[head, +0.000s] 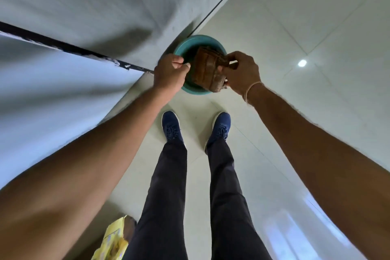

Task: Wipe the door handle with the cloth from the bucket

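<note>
A teal bucket (197, 39) stands on the floor against the wall, straight ahead of my feet. A folded brown cloth (207, 69) is held flat just above its opening. My right hand (241, 74) pinches the cloth's right edge with thumb and fingers. My left hand (169, 74) is curled at the cloth's left edge, fingertips touching it, and covers the bucket's left rim. The inside of the bucket is dark and mostly hidden by the cloth. No door handle shows in view.
A pale grey door or wall panel (84, 6) rises on the left, with a dark gap (63, 45) running along it. Light floor tiles (295, 27) spread to the right. My blue shoes (172, 126) stand just short of the bucket. A yellow bag (115, 238) lies at lower left.
</note>
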Tool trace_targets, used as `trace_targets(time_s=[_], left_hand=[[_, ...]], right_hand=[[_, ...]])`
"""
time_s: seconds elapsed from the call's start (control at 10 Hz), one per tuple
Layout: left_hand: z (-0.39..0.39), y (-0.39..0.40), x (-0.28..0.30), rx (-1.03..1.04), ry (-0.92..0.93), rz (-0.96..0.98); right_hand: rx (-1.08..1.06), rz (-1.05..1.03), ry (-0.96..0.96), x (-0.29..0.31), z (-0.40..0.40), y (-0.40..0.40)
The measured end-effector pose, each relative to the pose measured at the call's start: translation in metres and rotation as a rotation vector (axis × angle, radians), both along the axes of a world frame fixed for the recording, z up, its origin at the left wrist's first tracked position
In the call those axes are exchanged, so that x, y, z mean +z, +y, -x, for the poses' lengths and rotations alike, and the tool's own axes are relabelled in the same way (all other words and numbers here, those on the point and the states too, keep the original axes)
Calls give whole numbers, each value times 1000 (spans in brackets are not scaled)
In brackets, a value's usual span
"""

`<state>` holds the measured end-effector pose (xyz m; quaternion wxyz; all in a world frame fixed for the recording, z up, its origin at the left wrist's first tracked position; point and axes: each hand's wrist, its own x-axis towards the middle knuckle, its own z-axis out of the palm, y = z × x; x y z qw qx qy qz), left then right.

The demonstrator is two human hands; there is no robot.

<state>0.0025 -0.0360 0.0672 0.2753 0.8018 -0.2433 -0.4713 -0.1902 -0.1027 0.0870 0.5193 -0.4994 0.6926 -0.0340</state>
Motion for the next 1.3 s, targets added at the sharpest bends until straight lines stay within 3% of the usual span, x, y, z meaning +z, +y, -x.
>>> trace_targets(time_s=[0.2,0.4,0.7,0.9,1.0,1.1,1.3], left_hand=[[-23,10,-129,-345,-314,13],[-32,33,-225,-528,-448,43],[-23,43,-273,-435,-472,174],[-17,43,-274,-426,-433,128],[-16,31,-262,-463,-416,59],[-18,16,-241,-508,-402,20],[-20,-9,-140,-592,-387,94]], right_hand=[[297,88,217,-141,-35,-18],[502,68,310,-269,-71,-21],[639,-46,399,-415,-101,-51],[675,53,482,-419,-96,-59],[653,98,466,-389,-93,-56],[582,163,333,-343,-88,-49],[407,399,104,-200,-72,-25]])
